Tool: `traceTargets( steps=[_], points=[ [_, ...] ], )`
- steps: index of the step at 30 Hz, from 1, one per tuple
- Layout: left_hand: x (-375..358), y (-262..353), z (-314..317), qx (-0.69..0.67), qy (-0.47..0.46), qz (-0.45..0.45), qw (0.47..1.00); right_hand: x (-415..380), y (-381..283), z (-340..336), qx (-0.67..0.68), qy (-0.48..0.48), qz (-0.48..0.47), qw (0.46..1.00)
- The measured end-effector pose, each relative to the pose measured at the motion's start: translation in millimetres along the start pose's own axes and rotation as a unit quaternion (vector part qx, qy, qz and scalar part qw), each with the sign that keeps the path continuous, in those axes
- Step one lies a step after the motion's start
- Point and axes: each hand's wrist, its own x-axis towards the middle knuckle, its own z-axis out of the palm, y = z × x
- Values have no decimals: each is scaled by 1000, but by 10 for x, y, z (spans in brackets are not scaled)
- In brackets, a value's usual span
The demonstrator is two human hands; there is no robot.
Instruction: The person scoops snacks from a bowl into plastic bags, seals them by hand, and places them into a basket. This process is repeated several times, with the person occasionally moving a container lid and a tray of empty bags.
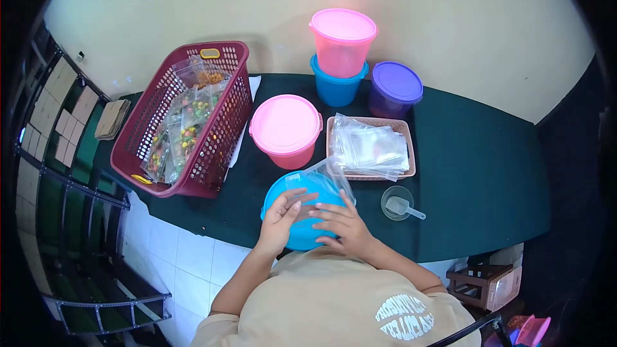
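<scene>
In front of my body, a tub with a blue lid (308,238) stands at the table's near edge. Above the lid is a clear plastic bag (324,178), its top tilted up toward the right. My left hand (279,218) has the bag's lower left part between thumb and fingers. From the right, my right hand (347,226) touches the bag with fingers stretched out and apart. A small clear bowl (389,196) with a white scoop (400,206) sits right of my right hand. A pink basket (411,154) behind it carries a pile of clear bags (369,148).
A maroon laundry-style basket (241,99) at left contains several filled packets (193,122). A pink-lidded tub (286,125) stands beside it. Behind, a pink tub (344,45) is stacked on a blue tub (337,90), next to a purple tub (396,90). Brown packets (112,119) lie far left.
</scene>
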Motion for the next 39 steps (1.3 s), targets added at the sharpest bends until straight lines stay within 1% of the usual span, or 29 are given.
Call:
traceTargets(
  steps=[1,2,3,4,6,7,8,9,10,11,12,13,14,16,18,19,20,21,22,24,25,26,27,28,31,32,34,37,39],
  points=[
    [-17,16,-19,31,10,14,999,-35,16,-15,2,-1,3,1000],
    [-30,36,-54,30,11,11,999,-77,48,-29,17,72,50,996],
    [-41,72,-92,54,7,34,998,-118,89,-39,32,145,97,984],
    [-53,113,-113,78,2,57,995,-162,169,-32,61,172,144,973],
    [-73,194,-153,73,2,69,995,-160,281,79,177,252,298,904],
    [-87,222,-203,85,-40,98,991,-164,319,90,269,248,352,862],
    [-106,252,-250,96,-81,127,984,-190,363,81,270,247,353,861],
    [-133,287,-286,66,-108,116,985,-209,396,43,393,178,386,815],
    [-138,299,-314,66,-107,115,985,-223,419,12,506,106,410,751],
    [-134,310,-336,76,-101,121,985,-241,420,-18,499,66,418,756],
    [-137,317,-361,87,-95,126,984,-264,436,-35,500,65,418,756],
    [-128,293,-400,84,-64,134,985,-294,459,-54,510,63,418,749],
    [-135,299,-413,84,-65,134,985,-314,474,-72,521,61,419,741],
    [-138,341,-419,88,65,95,989,-248,382,-198,507,72,411,754],
    [-99,280,-500,104,75,79,989,-195,280,-292,495,83,403,766],
    [-57,217,-462,189,201,175,945,-185,241,-319,486,109,405,767],
    [-40,184,-438,268,321,266,869,-181,206,-342,476,136,408,767],
    [-108,191,-465,370,342,263,823,-169,172,-343,470,153,401,771],
    [-158,181,-456,370,341,263,823,-150,131,-338,470,154,401,771],
    [-264,206,-403,409,149,231,870,-111,30,-297,425,133,362,819],
    [-294,236,-300,346,59,176,919,-78,-24,-247,412,125,353,830],
    [-317,288,-172,341,-5,142,929,-48,-79,-196,413,123,354,830],
    [-323,323,-47,334,-68,108,934,-18,-136,-148,346,84,333,873],
    [-314,306,59,335,-66,107,934,33,-206,-111,276,44,309,909],
    [-295,207,199,330,-37,87,939,122,-330,-34,294,26,315,902],
    [-302,174,205,330,-38,87,939,126,-344,-16,297,18,318,900],
    [-328,122,225,337,-1,103,936,119,-351,-1,288,19,321,902],
    [-379,133,206,331,-24,91,939,76,-297,28,291,-10,309,905],
    [-391,102,177,301,-18,76,950,56,-269,38,370,-28,294,881]
  ],
)
